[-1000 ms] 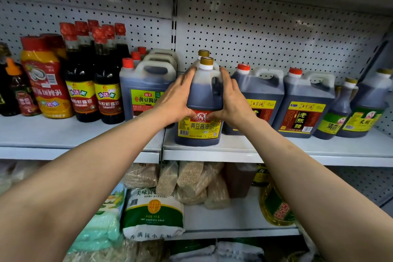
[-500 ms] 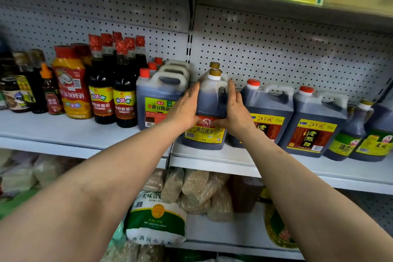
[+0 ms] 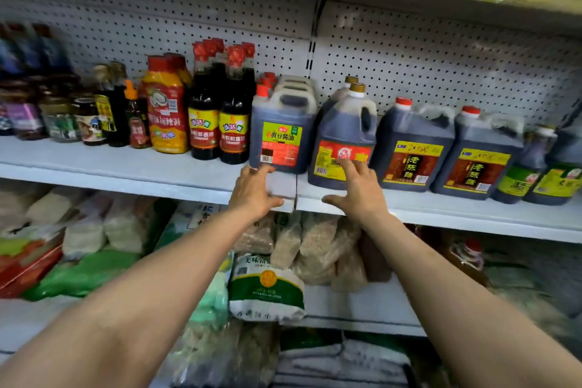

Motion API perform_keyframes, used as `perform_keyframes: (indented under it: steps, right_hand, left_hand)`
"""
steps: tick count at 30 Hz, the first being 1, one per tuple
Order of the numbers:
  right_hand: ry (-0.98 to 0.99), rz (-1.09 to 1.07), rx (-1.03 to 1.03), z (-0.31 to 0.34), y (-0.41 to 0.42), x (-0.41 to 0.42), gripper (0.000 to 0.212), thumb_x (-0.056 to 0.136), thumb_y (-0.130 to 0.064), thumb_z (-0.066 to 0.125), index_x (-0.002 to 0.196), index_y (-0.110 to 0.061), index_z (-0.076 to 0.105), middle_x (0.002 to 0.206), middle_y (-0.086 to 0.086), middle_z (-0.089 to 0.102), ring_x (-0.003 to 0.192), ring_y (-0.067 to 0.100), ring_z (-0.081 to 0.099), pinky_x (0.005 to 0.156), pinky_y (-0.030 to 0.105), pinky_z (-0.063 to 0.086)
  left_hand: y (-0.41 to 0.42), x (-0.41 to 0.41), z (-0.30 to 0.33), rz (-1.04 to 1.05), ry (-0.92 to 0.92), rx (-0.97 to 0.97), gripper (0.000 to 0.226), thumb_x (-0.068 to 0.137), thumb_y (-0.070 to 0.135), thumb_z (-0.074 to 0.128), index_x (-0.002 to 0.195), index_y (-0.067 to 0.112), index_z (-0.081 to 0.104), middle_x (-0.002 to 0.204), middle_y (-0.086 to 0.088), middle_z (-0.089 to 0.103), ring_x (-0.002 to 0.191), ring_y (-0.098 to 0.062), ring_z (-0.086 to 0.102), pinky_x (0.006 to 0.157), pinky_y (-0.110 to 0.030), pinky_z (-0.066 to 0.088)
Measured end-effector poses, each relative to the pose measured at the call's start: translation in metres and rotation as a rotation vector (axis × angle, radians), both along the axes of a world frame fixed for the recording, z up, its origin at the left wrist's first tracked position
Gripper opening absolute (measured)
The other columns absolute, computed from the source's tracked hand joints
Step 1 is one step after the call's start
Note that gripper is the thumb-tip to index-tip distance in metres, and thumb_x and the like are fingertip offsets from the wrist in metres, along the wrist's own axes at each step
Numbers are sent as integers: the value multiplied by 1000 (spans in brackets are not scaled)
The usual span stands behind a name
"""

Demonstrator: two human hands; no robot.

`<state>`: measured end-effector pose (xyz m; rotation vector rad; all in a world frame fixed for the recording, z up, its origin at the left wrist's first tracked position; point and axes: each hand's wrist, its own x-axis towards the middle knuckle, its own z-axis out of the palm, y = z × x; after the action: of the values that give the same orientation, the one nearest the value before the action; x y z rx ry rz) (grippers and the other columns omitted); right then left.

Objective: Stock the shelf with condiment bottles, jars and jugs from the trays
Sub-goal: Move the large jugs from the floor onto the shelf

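I see my two hands low in front of the middle shelf (image 3: 441, 208). My left hand (image 3: 253, 195) has its fingers spread and loose, near the shelf's front lip, and it holds nothing. Its fingertips are just below the green-label jug (image 3: 280, 132); I cannot tell if they touch it. My right hand (image 3: 357, 190) is spread wide too, with nothing in it. Its fingertips lie over the bottom of the label on the gold-cap jug (image 3: 345, 142); I cannot tell if they press on it or only hover.

The gold-cap jug stands upright on the shelf, between the green-label jug and the vinegar jugs (image 3: 450, 151). One more gold cap peeks out right behind it, so I think the same kind goes in one line, front to back. Its label faces out, which I think is so shoppers can read it.

I think this jug is in its place and the step is about done. My hands are low and open, maybe to nudge it straight.

The tall red-cap bottles (image 3: 217, 110) and small jars (image 3: 59, 116) stand further left. Bags (image 3: 267, 287) lie on the shelf below. I see no tray here.
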<state>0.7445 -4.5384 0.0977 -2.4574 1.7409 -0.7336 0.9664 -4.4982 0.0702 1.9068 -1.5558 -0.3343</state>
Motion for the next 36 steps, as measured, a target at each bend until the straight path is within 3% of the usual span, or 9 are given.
perform_keyframes:
  steps: [4, 11, 15, 24, 30, 36]
  right_hand:
    - [53, -19, 74, -23, 38, 47, 85, 71, -37, 87, 144, -25, 43, 139, 11, 43, 126, 38, 43, 104, 44, 40]
    - [131, -77, 229, -70, 100, 151, 89, 71, -42, 86, 145, -24, 41, 137, 14, 44, 124, 37, 47, 103, 41, 44]
    - [183, -72, 308, -94, 131, 189, 89, 72, -43, 85, 146, -22, 40, 138, 15, 42, 125, 38, 47, 101, 41, 44]
    - [208, -52, 414, -147, 163, 219, 82, 75, -43, 83, 144, -26, 42, 143, 8, 41, 129, 33, 43, 105, 41, 42]
    - [196, -30, 555, -234, 158, 212, 77, 79, -36, 78, 146, -24, 40, 145, 11, 33, 128, 36, 46, 104, 42, 43]
    - [165, -34, 731, -346, 164, 206, 83, 80, -36, 80, 148, -22, 35, 152, 13, 27, 131, 37, 45, 101, 42, 45]
  left_hand:
    - [25, 48, -19, -93, -48, 8, 70, 74, 32, 84, 134, 31, 49, 129, -9, 41, 120, -30, 48, 99, -37, 43]
    - [73, 149, -68, -177, -99, 99, 73, 72, 33, 85, 136, 31, 48, 132, -10, 43, 126, -31, 43, 101, -38, 44]
    - [103, 181, -94, -191, -103, 164, 72, 71, 33, 86, 132, 33, 50, 141, -11, 39, 126, -35, 45, 100, -41, 45]
    - [140, 209, -154, -192, -45, 278, 75, 73, 33, 85, 137, 35, 45, 133, -8, 41, 127, -30, 40, 98, -43, 46]
    - [146, 206, -228, -163, -73, 418, 70, 78, 23, 81, 137, 35, 45, 133, -8, 41, 126, -30, 44, 98, -39, 46]
    - [158, 207, -322, -170, -17, 553, 80, 69, 36, 87, 138, 29, 48, 133, -14, 48, 123, -34, 49, 100, -42, 46]
